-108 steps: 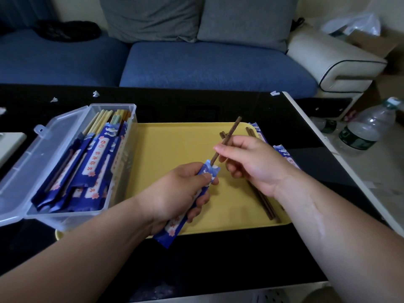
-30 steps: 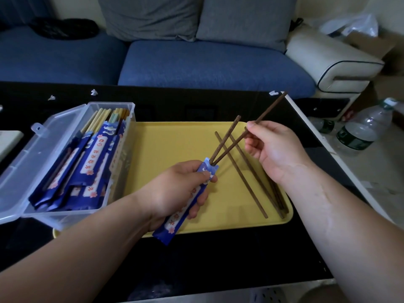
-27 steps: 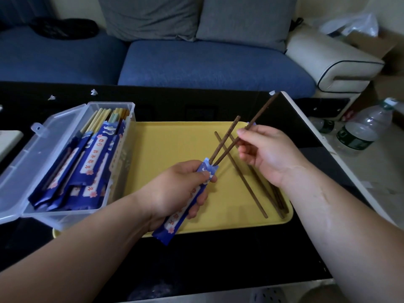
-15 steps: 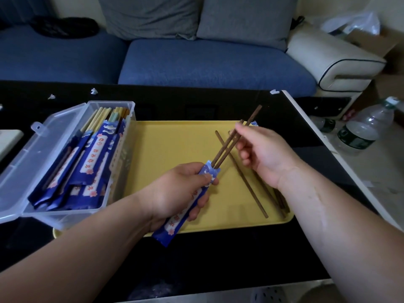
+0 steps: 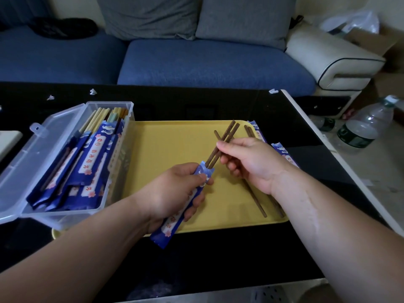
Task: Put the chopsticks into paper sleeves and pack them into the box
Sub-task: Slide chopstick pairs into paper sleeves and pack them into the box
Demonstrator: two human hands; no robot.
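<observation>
Chopsticks (image 5: 220,145), pinched by right hand (image 5: 251,165), sit half inside left hand's (image 5: 175,193) gripped sleeve (image 5: 185,197); box (image 5: 65,162) at left part-filled, loose ones remain.

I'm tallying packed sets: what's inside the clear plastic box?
The box holds blue sleeves stacked aslant, with pale chopstick ends poking out at its far end. Whatever lies beneath the top sleeves is covered.
</observation>
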